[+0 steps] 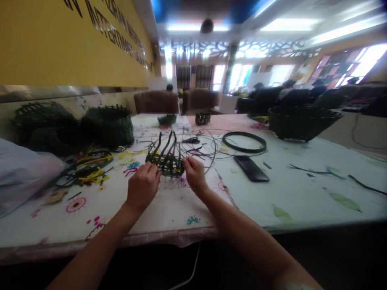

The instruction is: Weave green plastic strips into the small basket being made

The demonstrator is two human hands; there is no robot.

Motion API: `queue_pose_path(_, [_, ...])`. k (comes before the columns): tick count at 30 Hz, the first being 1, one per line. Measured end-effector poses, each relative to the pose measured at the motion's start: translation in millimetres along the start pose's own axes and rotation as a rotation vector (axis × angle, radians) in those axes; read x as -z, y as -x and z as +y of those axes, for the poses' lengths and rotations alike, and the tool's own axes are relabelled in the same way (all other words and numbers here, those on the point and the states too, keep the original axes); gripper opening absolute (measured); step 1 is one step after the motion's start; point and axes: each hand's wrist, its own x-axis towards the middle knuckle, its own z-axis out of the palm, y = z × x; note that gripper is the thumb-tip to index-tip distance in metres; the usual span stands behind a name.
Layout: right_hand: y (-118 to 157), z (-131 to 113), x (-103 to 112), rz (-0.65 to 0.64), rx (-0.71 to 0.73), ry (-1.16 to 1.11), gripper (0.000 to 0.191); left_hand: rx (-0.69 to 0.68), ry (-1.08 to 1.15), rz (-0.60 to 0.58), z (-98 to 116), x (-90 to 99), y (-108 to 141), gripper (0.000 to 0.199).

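Between my two hands is a small dark green woven basket (167, 164), with several loose strips standing up from its far rim. My left hand (144, 182) is closed on the basket's left side, its fingers curled at the near edge. On the right side, my right hand (195, 173) pinches the rim with thumb and fingers. Just beyond the basket lies a pair of dark scissors (191, 140), among thin dark loops of strip (213, 150). The fingertips are partly hidden by the hands, and the picture is slightly blurred.
Right of my hands lie a black phone (251, 168) and a coiled green band (244, 141). A large dark basket (302, 123) stands farther right. At left are a big woven basket (110, 125), yellow and green strip scraps (92, 171) and a white plastic bag (22, 173).
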Motion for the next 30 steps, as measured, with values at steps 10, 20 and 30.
queue_pose_path(10, [1.9,-2.3,-2.2,-0.017,0.014,0.010,0.038,-0.085,0.269,-0.166,-30.9,2.4,11.0,0.016])
queue_pose_path(20, [-5.0,8.0,4.2,0.085,0.001,-0.016,0.039,-0.218,0.346,-0.066,11.7,-12.1,22.3,0.014])
queue_pose_path(30, [-27.4,27.9,14.5,0.161,-0.138,-0.241,0.042,0.190,-0.212,0.037,-158.1,-21.1,4.0,0.030])
